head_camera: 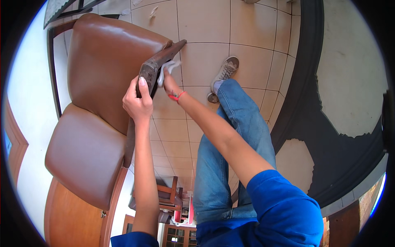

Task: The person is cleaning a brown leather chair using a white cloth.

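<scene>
An armchair with a brown leather-like seat (108, 58) and backrest (86, 148) stands before me on the left. Its dark wooden armrest (149, 69) looks worn, with scuffed patches at the front end. My left hand (139, 98) grips this armrest, thumb on top and fingers curled around the outer side. A crumpled white cloth (166, 69) is in my right hand (170, 82), held against the side of the wooden frame near the front leg (177, 48). Part of the cloth and the right fingertips are hidden behind the hand. A red bracelet (176, 96) circles my right wrist.
Beige tiles (203, 21) cover the floor, with a whitish scrap (153, 12) near the top. To the right is a dark-framed piece with pale, jagged-edged panels (348, 77). Behind the chair are a wooden door (74, 213) and a second wooden chair (168, 194).
</scene>
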`<act>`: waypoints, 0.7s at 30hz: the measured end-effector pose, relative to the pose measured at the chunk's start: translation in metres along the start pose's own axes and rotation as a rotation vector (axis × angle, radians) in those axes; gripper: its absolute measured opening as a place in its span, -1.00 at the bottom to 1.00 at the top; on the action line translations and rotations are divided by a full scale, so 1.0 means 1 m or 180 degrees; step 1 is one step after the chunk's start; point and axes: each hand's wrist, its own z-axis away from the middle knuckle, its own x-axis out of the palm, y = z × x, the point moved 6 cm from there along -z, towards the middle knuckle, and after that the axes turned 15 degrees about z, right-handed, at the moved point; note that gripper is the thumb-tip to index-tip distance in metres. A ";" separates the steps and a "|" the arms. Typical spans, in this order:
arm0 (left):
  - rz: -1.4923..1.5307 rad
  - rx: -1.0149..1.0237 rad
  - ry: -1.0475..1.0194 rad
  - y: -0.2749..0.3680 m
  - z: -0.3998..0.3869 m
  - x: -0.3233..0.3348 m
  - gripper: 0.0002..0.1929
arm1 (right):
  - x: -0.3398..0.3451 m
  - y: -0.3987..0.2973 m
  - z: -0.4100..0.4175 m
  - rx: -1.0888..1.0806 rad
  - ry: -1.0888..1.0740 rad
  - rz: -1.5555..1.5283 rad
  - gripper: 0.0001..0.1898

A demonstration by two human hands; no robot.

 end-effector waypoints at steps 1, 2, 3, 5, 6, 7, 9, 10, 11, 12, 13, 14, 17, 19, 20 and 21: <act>-0.0037 0.0018 -0.0022 0.000 -0.002 -0.004 -0.58 | 0.015 0.022 0.010 0.0128 -0.0143 0.0124 -0.30; 0.0134 0.0049 -0.0049 0.006 -0.004 0.003 -0.58 | 0.012 0.035 0.014 0.0215 -0.0215 0.0295 -0.29; 0.0319 0.0070 -0.0072 0.012 -0.003 0.015 -0.59 | 0.000 0.048 0.016 0.0181 -0.0147 0.0311 -0.29; 0.0464 0.0131 -0.0068 0.018 -0.003 0.031 -0.56 | -0.015 0.050 0.005 0.0275 -0.0048 -0.0660 -0.28; 0.0457 0.0065 -0.0100 0.011 -0.002 0.025 -0.56 | -0.006 0.049 0.011 0.0419 0.0123 -0.1034 -0.28; 0.0431 -0.0041 -0.0129 0.006 0.002 0.015 -0.55 | 0.007 0.039 0.014 0.0445 0.0152 -0.1293 -0.29; 0.0336 -0.0106 -0.0101 0.003 0.002 -0.003 -0.55 | 0.019 0.001 0.008 0.0295 0.0002 -0.1563 -0.30; 0.0399 -0.0084 -0.0119 0.010 0.000 0.007 -0.56 | -0.004 -0.028 -0.009 0.0177 0.0035 -0.1670 -0.30; 0.0465 -0.0073 -0.0133 0.016 -0.001 0.017 -0.57 | -0.028 -0.054 -0.020 0.0064 0.0068 -0.1769 -0.29; 0.0341 -0.0111 -0.0071 0.008 0.000 -0.002 -0.57 | -0.012 -0.069 -0.011 0.0070 0.0171 -0.1820 -0.33; 0.0159 -0.0034 -0.0119 0.003 0.000 -0.019 -0.59 | 0.008 -0.084 -0.001 0.0077 0.0272 -0.1860 -0.37; 0.0182 0.0062 -0.0223 0.009 0.001 -0.010 -0.60 | -0.005 -0.100 -0.006 0.0041 0.0312 -0.1793 -0.37; 0.0423 0.0701 0.0032 0.028 0.000 0.009 -0.59 | -0.048 -0.139 -0.014 -0.0377 0.0808 -0.0791 -0.57; 0.0392 0.0798 -0.0123 0.024 0.001 0.008 -0.55 | -0.047 -0.148 -0.003 -0.0718 0.0946 -0.0252 -0.60; 0.0422 0.0924 -0.0283 0.024 0.003 0.010 -0.54 | -0.047 -0.150 0.002 -0.0826 0.0964 -0.0267 -0.59; 0.0374 0.1040 -0.0435 0.019 0.006 -0.001 -0.54 | -0.028 -0.146 0.014 -0.0806 0.0920 -0.0311 -0.59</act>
